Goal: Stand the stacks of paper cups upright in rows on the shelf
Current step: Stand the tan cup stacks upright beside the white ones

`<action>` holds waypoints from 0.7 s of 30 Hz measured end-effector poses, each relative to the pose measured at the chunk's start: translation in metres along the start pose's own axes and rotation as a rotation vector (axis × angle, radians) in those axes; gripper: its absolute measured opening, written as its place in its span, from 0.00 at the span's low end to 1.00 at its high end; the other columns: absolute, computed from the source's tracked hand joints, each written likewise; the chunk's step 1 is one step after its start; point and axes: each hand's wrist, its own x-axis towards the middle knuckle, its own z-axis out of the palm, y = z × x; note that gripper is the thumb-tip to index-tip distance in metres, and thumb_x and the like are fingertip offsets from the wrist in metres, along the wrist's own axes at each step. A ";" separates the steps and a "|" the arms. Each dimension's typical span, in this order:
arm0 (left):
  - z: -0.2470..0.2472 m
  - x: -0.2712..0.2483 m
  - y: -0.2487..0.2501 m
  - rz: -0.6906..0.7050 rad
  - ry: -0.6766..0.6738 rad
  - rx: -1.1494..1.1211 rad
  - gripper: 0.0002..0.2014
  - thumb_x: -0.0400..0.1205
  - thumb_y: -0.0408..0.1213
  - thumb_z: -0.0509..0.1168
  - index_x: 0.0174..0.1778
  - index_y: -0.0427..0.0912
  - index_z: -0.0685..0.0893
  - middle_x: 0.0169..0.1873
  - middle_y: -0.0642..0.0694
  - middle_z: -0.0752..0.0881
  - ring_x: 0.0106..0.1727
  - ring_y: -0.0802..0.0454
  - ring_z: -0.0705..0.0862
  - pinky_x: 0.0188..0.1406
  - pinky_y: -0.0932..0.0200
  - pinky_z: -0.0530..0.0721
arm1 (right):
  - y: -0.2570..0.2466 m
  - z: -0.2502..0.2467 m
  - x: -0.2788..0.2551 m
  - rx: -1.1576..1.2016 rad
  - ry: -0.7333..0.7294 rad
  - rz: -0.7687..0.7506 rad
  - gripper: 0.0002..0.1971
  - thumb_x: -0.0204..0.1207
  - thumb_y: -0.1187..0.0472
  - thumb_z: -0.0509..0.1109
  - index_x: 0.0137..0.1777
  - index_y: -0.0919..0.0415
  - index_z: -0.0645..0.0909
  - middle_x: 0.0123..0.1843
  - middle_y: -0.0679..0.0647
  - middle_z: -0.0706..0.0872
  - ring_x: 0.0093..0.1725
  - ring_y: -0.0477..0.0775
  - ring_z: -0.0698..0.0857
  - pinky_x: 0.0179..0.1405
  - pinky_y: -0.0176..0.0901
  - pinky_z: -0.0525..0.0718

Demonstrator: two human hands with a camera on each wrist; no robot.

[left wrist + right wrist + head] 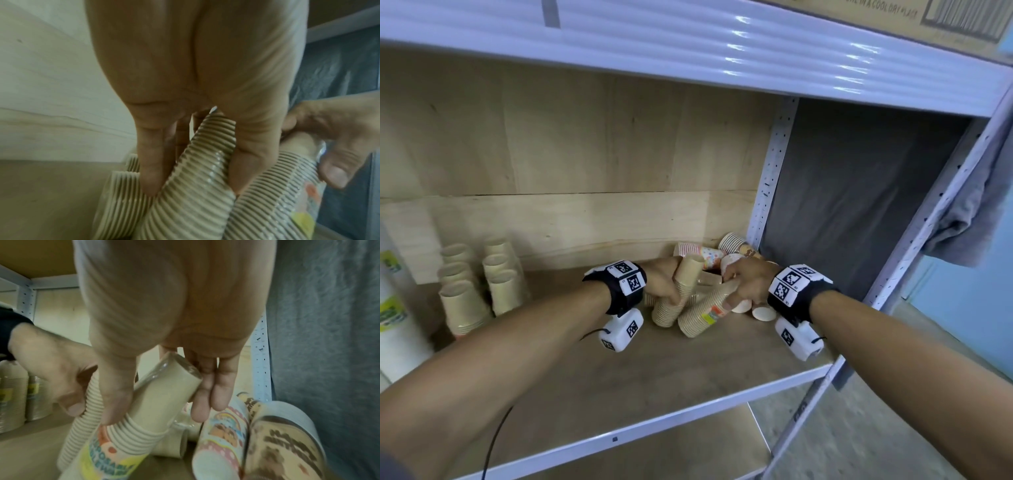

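Note:
Two beige stacks of paper cups lie slanted in a pile at the right of the wooden shelf point(654, 377). My left hand point(671, 294) grips the ribbed beige stack point(683, 284) around its middle, fingers and thumb curled round it point(197, 170). My right hand point(732, 291) grips the narrow end of the plastic-wrapped stack point(705, 311) with the coloured label; thumb and fingers pinch it point(164, 394). Several beige stacks point(482, 281) stand upright in rows at the left. Printed cup stacks point(702, 255) lie against the back right corner.
Tall white wrapped packs point(393, 308) with green labels stand at the far left. A perforated metal post point(767, 192) and a dark grey side panel point(859, 188) close off the right. A loose white cup point(763, 313) lies beside my right wrist. A grey cloth point(969, 212) hangs outside the frame.

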 end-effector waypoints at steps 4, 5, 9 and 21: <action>0.001 -0.005 -0.002 -0.006 0.022 -0.028 0.33 0.65 0.42 0.80 0.65 0.51 0.76 0.55 0.52 0.85 0.55 0.51 0.84 0.59 0.49 0.85 | -0.016 -0.009 0.007 0.026 0.049 -0.057 0.28 0.62 0.47 0.83 0.62 0.54 0.82 0.53 0.47 0.82 0.54 0.52 0.83 0.47 0.42 0.80; 0.002 -0.007 -0.002 -0.007 0.030 -0.037 0.32 0.65 0.42 0.81 0.64 0.50 0.77 0.54 0.52 0.85 0.55 0.51 0.84 0.59 0.48 0.85 | -0.021 -0.010 0.009 0.027 0.055 -0.074 0.28 0.63 0.49 0.83 0.62 0.57 0.82 0.54 0.50 0.83 0.54 0.53 0.83 0.49 0.44 0.81; 0.007 -0.008 -0.006 -0.004 0.068 -0.095 0.34 0.62 0.45 0.81 0.64 0.51 0.77 0.53 0.52 0.86 0.56 0.50 0.85 0.59 0.46 0.85 | -0.035 -0.012 0.014 0.022 0.093 -0.114 0.25 0.66 0.53 0.82 0.59 0.64 0.81 0.54 0.58 0.85 0.52 0.57 0.84 0.46 0.46 0.82; -0.021 -0.020 -0.004 0.048 0.077 -0.252 0.26 0.68 0.36 0.80 0.59 0.51 0.78 0.53 0.48 0.85 0.53 0.51 0.85 0.53 0.50 0.87 | -0.055 -0.027 0.020 -0.014 0.100 -0.154 0.26 0.67 0.57 0.80 0.65 0.55 0.79 0.53 0.49 0.80 0.55 0.53 0.82 0.45 0.41 0.77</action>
